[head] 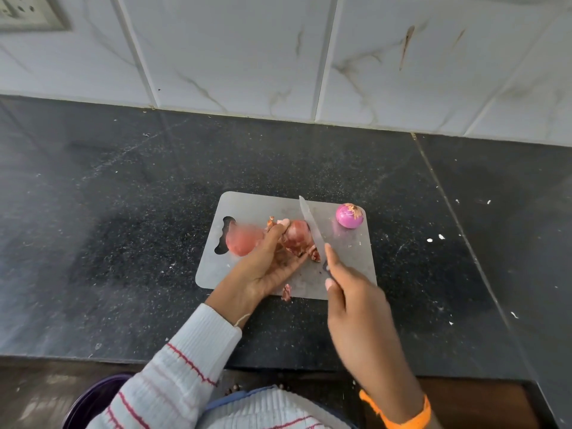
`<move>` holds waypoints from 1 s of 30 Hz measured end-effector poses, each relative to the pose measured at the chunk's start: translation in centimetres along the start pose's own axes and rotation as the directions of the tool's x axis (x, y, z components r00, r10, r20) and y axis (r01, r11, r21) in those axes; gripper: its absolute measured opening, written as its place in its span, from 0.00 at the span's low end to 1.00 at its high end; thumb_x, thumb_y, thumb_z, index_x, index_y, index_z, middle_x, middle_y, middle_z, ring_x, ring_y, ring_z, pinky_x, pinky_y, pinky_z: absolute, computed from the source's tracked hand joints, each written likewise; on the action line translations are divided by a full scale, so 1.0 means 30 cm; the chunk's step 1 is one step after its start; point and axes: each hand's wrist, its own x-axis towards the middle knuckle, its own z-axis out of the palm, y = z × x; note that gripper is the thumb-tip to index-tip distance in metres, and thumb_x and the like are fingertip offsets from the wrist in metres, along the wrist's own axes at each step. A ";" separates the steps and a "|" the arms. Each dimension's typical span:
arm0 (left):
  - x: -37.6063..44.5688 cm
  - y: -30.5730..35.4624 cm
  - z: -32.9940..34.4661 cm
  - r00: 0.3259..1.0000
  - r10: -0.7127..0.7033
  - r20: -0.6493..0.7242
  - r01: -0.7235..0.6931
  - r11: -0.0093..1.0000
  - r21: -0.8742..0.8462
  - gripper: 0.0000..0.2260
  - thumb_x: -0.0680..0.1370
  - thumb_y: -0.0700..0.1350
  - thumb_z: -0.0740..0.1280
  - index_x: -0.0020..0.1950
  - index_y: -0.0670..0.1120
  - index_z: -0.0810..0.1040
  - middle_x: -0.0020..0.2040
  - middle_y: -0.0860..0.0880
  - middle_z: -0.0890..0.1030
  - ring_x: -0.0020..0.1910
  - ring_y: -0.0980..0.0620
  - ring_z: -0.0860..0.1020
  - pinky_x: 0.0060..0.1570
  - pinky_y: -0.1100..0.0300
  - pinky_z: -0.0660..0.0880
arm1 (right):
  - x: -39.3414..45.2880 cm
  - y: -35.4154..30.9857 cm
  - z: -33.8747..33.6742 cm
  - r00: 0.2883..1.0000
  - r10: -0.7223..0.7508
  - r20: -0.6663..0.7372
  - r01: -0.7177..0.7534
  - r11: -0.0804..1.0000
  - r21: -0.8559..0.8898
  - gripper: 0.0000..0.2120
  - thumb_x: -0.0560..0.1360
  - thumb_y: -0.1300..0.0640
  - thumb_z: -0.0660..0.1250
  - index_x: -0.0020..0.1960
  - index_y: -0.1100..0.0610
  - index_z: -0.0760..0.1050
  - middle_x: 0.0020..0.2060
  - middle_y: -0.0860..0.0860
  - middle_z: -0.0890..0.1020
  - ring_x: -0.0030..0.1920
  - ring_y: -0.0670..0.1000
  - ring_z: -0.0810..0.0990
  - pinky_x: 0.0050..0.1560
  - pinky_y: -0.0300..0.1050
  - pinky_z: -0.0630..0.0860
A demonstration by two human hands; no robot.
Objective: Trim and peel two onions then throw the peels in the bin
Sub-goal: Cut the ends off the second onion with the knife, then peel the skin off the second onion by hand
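A grey cutting board (247,202) lies on the black counter. At the board's far right corner sits a purple onion (348,216) with a scrap of dry skin on top. A pale pink onion (241,241), blurred, lies at the left by the board's handle slot. My left hand (266,270), palm up, holds a clump of reddish-brown peels (298,239) at the board's middle. My right hand (349,292) grips a knife (311,226) with the blade pointing away, just right of the peels. A loose peel (287,292) lies at the board's near edge.
The black stone counter (123,227) runs to a white tiled wall (247,57) behind. White crumbs (435,238) dot the counter right of the board. A dark purple round container (93,400) shows below the counter edge at the lower left.
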 end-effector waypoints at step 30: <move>-0.048 -0.022 -0.001 0.948 0.250 0.198 -0.313 0.605 0.732 0.13 0.81 0.54 0.55 0.47 0.51 0.77 0.40 0.50 0.84 0.44 0.54 0.82 0.52 0.55 0.79 | 0.182 0.148 0.144 0.999 0.042 -0.030 -0.025 0.901 0.433 0.20 0.71 0.63 0.71 0.60 0.50 0.71 0.54 0.47 0.78 0.54 0.44 0.77 0.55 0.36 0.75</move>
